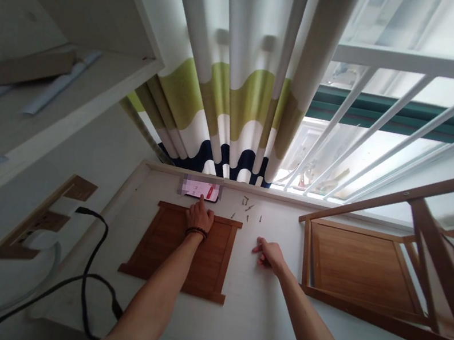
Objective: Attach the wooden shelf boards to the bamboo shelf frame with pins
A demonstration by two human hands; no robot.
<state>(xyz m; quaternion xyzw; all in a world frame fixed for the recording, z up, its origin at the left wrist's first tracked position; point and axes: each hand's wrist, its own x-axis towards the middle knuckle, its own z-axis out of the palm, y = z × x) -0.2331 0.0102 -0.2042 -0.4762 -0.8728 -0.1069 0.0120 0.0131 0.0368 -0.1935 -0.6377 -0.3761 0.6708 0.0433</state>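
Note:
A smartphone (205, 191) with a pink-and-white lit screen lies at the back of the white surface, partly covered by a blurred patch. My left hand (199, 219), with a dark bead bracelet at the wrist, touches its lower edge with an outstretched index finger; the other fingers are bent. Beneath that hand and forearm lies a brown wooden panel (210, 254) with a rail along each end. My right hand (269, 254) hovers or rests right of the panel, fingers loosely bent and apart, holding nothing visible. Several small screws (249, 208) are scattered just beyond it.
At right, a brown wooden frame with a panel (363, 265) stands on the white surface (250, 307). Black cables (96, 252) run from the wall outlet strip (45, 215) at left. A shelf (105, 89) overhangs there. Behind are a curtain (242, 103) and white window bars (365, 135).

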